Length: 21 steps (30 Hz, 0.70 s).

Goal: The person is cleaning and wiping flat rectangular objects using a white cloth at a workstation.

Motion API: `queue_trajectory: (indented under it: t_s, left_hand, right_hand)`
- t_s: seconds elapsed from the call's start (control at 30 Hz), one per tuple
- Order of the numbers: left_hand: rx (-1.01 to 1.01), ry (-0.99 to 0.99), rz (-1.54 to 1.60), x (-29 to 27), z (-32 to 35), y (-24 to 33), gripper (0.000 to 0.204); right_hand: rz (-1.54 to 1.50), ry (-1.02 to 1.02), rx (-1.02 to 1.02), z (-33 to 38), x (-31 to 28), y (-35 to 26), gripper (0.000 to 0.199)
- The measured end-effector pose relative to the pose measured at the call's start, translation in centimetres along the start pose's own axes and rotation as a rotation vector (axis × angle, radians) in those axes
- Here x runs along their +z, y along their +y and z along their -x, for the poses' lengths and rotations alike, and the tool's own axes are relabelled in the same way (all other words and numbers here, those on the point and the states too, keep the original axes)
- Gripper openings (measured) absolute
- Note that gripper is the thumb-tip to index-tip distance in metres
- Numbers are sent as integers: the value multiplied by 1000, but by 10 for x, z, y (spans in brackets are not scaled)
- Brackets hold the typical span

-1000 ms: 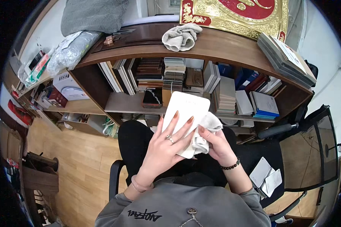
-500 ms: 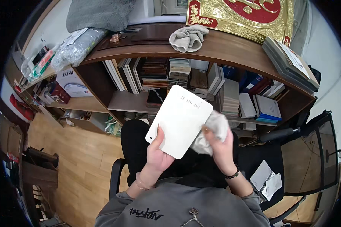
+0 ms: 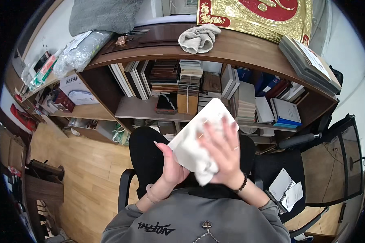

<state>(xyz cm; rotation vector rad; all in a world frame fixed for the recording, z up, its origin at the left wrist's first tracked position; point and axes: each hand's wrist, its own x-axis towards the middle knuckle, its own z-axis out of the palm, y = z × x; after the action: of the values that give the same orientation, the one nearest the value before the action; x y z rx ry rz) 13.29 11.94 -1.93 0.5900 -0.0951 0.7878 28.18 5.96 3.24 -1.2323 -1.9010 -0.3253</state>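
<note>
A flat white panel (image 3: 218,107) with rounded corners is tilted above my lap. My left hand (image 3: 172,167) supports its lower left edge, thumb raised beside it and fingers hidden underneath. Over the panel's face lies my right hand (image 3: 224,156), blurred by motion. Beneath that palm a crumpled white cloth (image 3: 192,152) is pressed against the panel and covers much of it.
Ahead stands a brown shelf unit (image 3: 247,56) filled with sample boards and binders. A grey cloth (image 3: 198,38) rests on its top beside a gold and red framed panel (image 3: 267,22). To my right, a black chair (image 3: 286,162) carries several white sample plates (image 3: 286,189).
My right hand has brought the cloth from the panel's right edge onto its face. The panel has shifted right and turned clockwise, and my left thumb has come off its front.
</note>
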Motion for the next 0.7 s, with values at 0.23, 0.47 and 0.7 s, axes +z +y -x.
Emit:
queue_trajectory:
  t_s: [0.23,0.47,0.7]
  left_hand:
    - [-47,276,-337,20,-7,-3,98]
    - [15,231,-330,8,0,-2,95]
    - [16,137,-7,5,-6,6,93]
  right_hand:
    - [-49,29,45,2,4,-1,47]
    - [99,299,254,-13,-1,9,50]
    - [2,38,-32,2,0,6,44]
